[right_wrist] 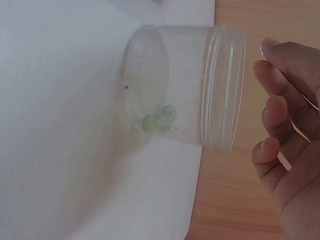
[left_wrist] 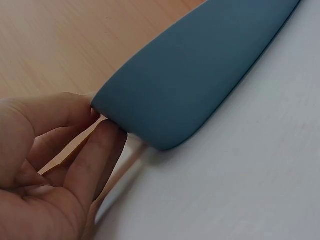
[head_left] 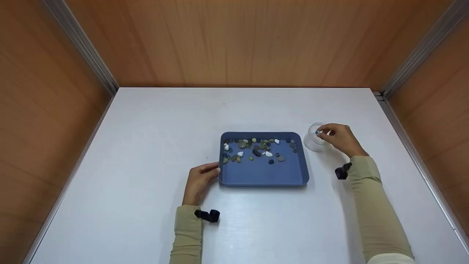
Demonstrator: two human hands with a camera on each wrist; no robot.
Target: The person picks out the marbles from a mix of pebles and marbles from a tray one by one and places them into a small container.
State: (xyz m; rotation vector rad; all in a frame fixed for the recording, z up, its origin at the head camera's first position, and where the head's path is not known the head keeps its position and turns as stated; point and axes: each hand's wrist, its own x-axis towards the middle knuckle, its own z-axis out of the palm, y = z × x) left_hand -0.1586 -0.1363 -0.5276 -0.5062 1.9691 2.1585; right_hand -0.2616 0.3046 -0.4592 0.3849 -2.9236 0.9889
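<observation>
A blue tray [head_left: 263, 178] holds several pebbles and marbles, mostly along its far half. My left hand [head_left: 200, 180] grips the tray's left edge, with the thumb at the rim; in the left wrist view the fingertips meet the tray wall [left_wrist: 165, 85]. To the right of the tray stands a clear round jar [right_wrist: 185, 85] with no lid. Two glassy marbles, one greenish [right_wrist: 149, 123] and one pale blue [right_wrist: 169, 113], lie at its bottom. Over the jar's mouth, my right hand [head_left: 340, 138] pinches a small bluish marble [head_left: 317, 132] between thumb and forefinger, mostly hidden by the fingertips.
Everything stands on a white table [head_left: 146, 146] with wooden panels [head_left: 227, 44] at the back and both sides. White stones [head_left: 268, 154], dark stones [head_left: 256, 152] and a small yellow-green marble [head_left: 251, 158] lie loose in the tray. Black wrist cameras [head_left: 207, 215] sit on both sleeves.
</observation>
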